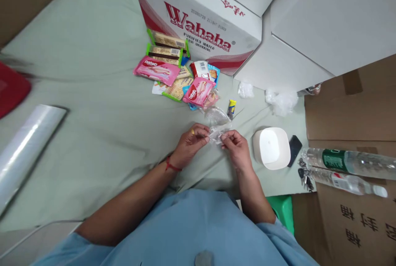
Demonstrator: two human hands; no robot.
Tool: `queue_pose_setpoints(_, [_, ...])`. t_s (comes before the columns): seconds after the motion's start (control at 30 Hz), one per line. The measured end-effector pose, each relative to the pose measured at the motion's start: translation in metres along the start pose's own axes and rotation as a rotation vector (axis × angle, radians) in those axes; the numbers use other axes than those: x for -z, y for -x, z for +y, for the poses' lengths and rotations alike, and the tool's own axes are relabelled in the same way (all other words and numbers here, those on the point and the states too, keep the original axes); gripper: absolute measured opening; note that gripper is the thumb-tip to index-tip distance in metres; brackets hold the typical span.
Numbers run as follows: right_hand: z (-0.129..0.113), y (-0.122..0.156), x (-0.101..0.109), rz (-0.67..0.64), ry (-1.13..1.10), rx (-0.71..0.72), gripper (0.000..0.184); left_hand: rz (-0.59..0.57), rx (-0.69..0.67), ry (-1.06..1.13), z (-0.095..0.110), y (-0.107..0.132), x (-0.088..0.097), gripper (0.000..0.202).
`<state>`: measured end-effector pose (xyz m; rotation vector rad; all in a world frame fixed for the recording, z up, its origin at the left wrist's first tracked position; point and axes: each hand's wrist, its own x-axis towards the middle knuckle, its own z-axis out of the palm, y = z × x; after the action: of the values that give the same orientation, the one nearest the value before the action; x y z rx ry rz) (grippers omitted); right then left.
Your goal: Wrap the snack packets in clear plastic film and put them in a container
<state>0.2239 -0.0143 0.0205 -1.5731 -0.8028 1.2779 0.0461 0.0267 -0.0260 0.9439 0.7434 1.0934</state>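
Head view: a person in a blue top, both forearms over a green-clothed bench [93, 92].
Left hand [190, 144]: fingertips pinched on the left edge of a clear wrapper [216, 134]; ring on one finger, red cord at the wrist.
Right hand [236, 148]: pinched on the wrapper's right edge; the hands are close together with the wrapper bridging them.
Wrapper: held just over the cloth at the bench's near middle, just short of a second clear bag [216, 115].
Beyond: snack packs [176, 72] heaped against a Wahaha box [201, 22]; small tube [231, 108] beside the bag.
Right side: white bowl [271, 148], phone [293, 148], keys [305, 173], two bottles [346, 161].
Left side: film roll [24, 146].
Risk: the thin film would likely tear or slip free if the two pinches pull unevenly; whether anything is inside cannot be told.
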Motion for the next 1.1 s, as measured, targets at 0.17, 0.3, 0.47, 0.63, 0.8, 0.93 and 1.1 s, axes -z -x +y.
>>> queue_pose_setpoints(0.17, [0.0,-0.001,0.015,0.162,-0.095,0.081,0.03,0.148,0.21,0.294,-0.001,-0.004,0.002,0.026])
queue_pose_setpoints(0.3, [0.005,0.006,0.021,0.157,0.011,0.2,0.019,0.18,0.084,0.233,0.0,0.0,0.001,0.039])
queue_pose_setpoints(0.47, [0.007,0.016,0.017,-0.021,0.242,0.291,0.007,0.071,-0.013,-0.24,0.001,0.004,-0.003,0.047])
queue_pose_setpoints(0.63, [0.009,0.017,0.019,-0.034,0.257,0.295,0.008,0.194,0.097,-0.294,0.002,-0.002,0.001,0.041])
queue_pose_setpoints(0.8, [0.016,0.008,0.033,-0.006,0.205,0.1,0.023,0.254,0.12,-0.23,0.003,-0.005,0.002,0.044])
queue_pose_setpoints(0.93, [0.014,0.006,0.033,-0.054,0.149,0.079,0.054,0.132,0.101,-0.261,0.008,-0.002,0.0,0.047])
queue_pose_setpoints(1.1, [0.011,0.001,0.018,0.064,0.14,0.135,0.037,0.017,0.103,-0.238,0.006,-0.001,-0.001,0.051])
